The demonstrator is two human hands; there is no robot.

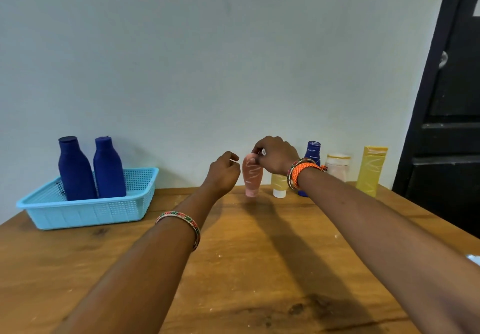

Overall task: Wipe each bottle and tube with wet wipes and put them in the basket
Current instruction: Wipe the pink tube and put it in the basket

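The wooden table (246, 268) lay nearest the camera, with both forearms stretched forward over it. A beaded bangle (181, 225) circled the left wrist and a bundle of orange and beaded bands (298, 172) circled the right.

The pink tube (252, 175) is taken as the landmark. It stood cap-down near the table's far edge, held at its top end by the right hand (276, 155), whose fingertips pinched the crimped end. The left hand (224, 171) hovered just to the left of the pink tube with its fingers curled; whether it held anything could not be determined, and it did not appear to touch the tube.

Just right of the pink tube stood a yellow tube (279, 185) on its white cap, partly hidden by the right wrist. Further right stood a dark blue bottle (312, 150), a pale jar (337, 166), and a tall yellow tube (371, 171), all upright near the wall.

Well to the left of the pink tube sat a light blue plastic basket (85, 210) containing 2 dark blue bottles (91, 168), both upright and side by side.
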